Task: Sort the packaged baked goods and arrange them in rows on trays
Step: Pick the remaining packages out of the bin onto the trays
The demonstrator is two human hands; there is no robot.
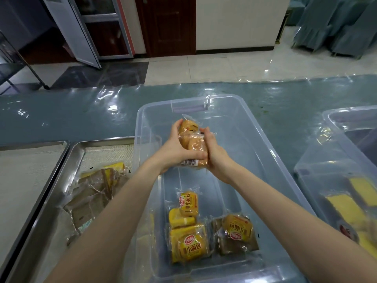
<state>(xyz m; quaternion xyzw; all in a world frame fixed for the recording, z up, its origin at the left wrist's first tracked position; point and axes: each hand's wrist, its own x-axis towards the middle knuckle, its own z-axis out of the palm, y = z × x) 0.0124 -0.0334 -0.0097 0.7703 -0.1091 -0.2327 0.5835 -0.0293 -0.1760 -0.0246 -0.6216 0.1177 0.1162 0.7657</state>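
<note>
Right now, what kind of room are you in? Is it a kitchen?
Probably a canteen or dining hall's prep area, not a home kitchen. Metal baking trays sit on a long plastic-covered table, clear storage bins hold wrapped buns, and covered chairs are stacked behind.

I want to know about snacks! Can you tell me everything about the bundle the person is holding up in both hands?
The bundle is a few small golden-brown breads, each sealed in clear crinkly plastic. A white barcode label shows at its lower end. It is held upright above the clear plastic bin, touching nothing but the hands. The left hand cups it from one side with the thumb across the front; the right hand presses the other side. The exact count of packs is hard to tell.
</note>
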